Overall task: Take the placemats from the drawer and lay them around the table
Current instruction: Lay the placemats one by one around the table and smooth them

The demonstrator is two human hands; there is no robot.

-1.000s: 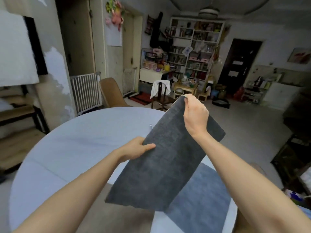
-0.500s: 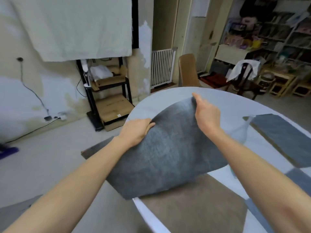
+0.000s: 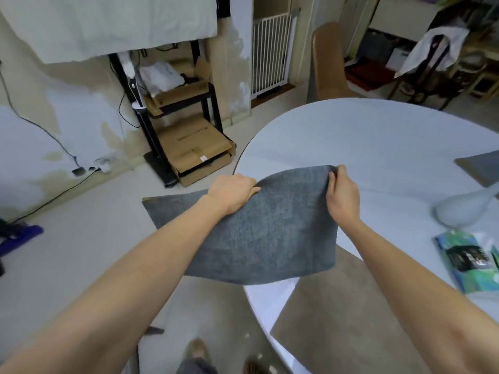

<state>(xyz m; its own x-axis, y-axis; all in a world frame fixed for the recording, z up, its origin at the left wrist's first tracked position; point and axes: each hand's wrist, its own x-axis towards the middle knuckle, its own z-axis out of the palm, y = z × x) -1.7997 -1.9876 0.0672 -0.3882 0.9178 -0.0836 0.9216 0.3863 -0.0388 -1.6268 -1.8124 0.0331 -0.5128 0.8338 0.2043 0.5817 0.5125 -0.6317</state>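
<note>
change since earlier: the head view has swung further left and down; the grey placemat [image 3: 259, 233], which stood raised over the table half a second ago, is now lower and stretched flatter near the table's left edge.
head view, hands: left hand [image 3: 233, 193] grips the placemat's far edge, fingers curled over it; right hand [image 3: 341, 195] pinches the far right corner, which folds up a little. Hands are apart, both clamped on the same mat.
head view, placemat: held in the air, bowed between the hands; its left corner hangs out over the floor, its right part is over the round white table [image 3: 364, 147]. Cannot tell if any part touches the top.
head view, other mats: a brown placemat [image 3: 337, 319] lies flat on the table's near side, partly under the held one; another grey placemat [image 3: 478, 168] lies at the far right edge of view.
head view, rest: white lamp base [image 3: 461, 209], a green packet [image 3: 469, 260], a tan chair [image 3: 332, 63] behind the table.
step judged: laying this mat at the next seat.
how to do well: probably shift it right so all of it is on the table, keep clear of the brown mat, lower the near edge first, then let go and smooth it flat.
writing: packet print too blurred to read; the cardboard box [image 3: 194, 147] has marks, not legible.
</note>
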